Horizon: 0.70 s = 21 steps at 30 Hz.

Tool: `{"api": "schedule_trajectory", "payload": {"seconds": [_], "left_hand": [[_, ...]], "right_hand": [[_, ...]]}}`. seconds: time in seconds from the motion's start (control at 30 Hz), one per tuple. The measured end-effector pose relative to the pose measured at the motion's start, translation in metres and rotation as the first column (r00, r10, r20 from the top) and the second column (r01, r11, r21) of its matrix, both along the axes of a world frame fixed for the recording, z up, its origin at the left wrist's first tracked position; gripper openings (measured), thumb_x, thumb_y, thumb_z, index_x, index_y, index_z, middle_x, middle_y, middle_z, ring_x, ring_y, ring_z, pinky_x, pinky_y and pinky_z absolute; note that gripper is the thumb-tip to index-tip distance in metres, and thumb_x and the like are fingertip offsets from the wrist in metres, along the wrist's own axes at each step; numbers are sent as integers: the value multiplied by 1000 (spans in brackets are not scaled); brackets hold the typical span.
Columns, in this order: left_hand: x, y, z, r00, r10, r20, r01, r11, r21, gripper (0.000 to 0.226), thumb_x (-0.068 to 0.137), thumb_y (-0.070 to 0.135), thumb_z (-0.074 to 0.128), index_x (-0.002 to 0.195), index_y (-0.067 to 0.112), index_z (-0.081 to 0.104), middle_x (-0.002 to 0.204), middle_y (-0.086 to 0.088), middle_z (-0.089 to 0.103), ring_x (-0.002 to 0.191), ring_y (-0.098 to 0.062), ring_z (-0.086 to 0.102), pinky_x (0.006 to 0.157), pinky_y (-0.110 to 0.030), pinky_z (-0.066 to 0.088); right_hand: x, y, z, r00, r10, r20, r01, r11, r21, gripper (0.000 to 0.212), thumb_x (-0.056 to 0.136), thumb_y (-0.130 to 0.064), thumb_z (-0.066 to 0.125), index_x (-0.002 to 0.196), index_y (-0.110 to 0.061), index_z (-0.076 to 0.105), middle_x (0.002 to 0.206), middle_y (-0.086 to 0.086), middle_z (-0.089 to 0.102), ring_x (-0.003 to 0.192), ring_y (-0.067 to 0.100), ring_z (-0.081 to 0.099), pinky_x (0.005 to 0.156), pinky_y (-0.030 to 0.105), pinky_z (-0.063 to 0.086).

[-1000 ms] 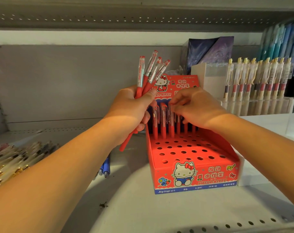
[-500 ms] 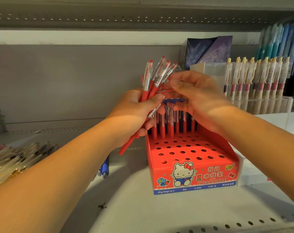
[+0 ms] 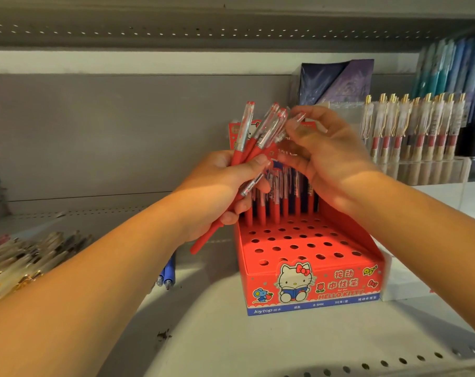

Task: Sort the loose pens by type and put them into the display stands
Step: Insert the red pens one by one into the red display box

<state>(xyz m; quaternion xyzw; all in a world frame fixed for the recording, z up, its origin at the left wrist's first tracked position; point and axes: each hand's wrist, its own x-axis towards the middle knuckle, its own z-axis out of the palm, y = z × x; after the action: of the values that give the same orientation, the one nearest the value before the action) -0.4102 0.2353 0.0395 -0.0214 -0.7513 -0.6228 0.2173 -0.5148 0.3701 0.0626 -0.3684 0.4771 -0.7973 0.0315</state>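
Observation:
My left hand [image 3: 225, 186] grips a bunch of red pens [image 3: 254, 137] with clear caps, fanned upward in front of the red cartoon-cat display stand [image 3: 307, 284]. My right hand [image 3: 328, 156] is up at the cap ends and pinches the rightmost pen of the bunch [image 3: 296, 122] with thumb and fingertips. Several red pens [image 3: 282, 197] stand in the stand's back row, partly hidden behind both hands. The stand's front rows of holes [image 3: 299, 243] hold nothing.
Loose gold-clipped pens [image 3: 21, 257] lie in a heap on the shelf at left. Two blue pens [image 3: 167, 276] lie under my left forearm. A clear stand of gold-topped pens [image 3: 410, 129] fills the right side, with a dark box [image 3: 337, 80] behind. The shelf's front edge runs below.
My right hand left the back row of the stand, rose to the bunch in my left hand, and now pinches one pen's cap end. The left hand has stayed roughly in place.

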Motion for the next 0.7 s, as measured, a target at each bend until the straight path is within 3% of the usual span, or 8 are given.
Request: {"api": "schedule_trajectory", "payload": {"seconds": [0.13,0.23,0.33,0.47,0.57,0.7], "left_hand": [[-1,0,0,997,74,-14,-73,997,32,19,101,28,52,93,12,58,77,-4,65,38,-10,39,32,-14,23],[-2,0,0,987,161,-22,-161,987,6,19,102,28,52,91,14,56,65,-2,50,37,-10,39,32,-15,23],[-4,-2,1,972,233,-38,-232,973,15,18,102,29,52,89,17,57,56,3,46,37,-11,38,32,-15,23],[-5,-5,4,968,244,-64,-242,970,33,20,101,28,53,90,14,60,81,-10,68,41,-14,39,34,-17,25],[-5,-5,4,974,224,-44,-224,974,16,21,101,32,54,92,15,62,81,-10,69,47,-18,37,40,-21,26],[-4,-4,3,985,166,-40,-166,986,22,17,101,32,54,96,17,61,71,0,67,49,-15,37,37,-20,28]], "right_hand": [[-8,8,6,997,-81,-11,79,989,-123,17,94,-3,61,106,-13,57,82,4,70,74,18,71,69,29,59],[-14,13,10,972,-219,-88,208,971,-118,26,94,-6,62,117,-11,52,89,13,68,75,20,71,65,29,59],[-18,14,11,920,-352,-170,340,935,-98,27,94,-7,63,115,-17,49,88,8,70,77,21,73,63,32,60],[-23,8,6,800,-403,-445,495,862,108,34,91,-7,66,99,-35,51,90,-2,62,84,24,69,67,46,61],[-28,3,-4,749,-350,-563,562,786,258,30,91,-11,67,102,-35,52,90,-4,60,83,24,68,71,48,60],[-31,3,-9,725,-343,-597,597,746,296,33,92,-12,65,95,-41,51,86,-3,58,73,28,68,62,50,60]]}}
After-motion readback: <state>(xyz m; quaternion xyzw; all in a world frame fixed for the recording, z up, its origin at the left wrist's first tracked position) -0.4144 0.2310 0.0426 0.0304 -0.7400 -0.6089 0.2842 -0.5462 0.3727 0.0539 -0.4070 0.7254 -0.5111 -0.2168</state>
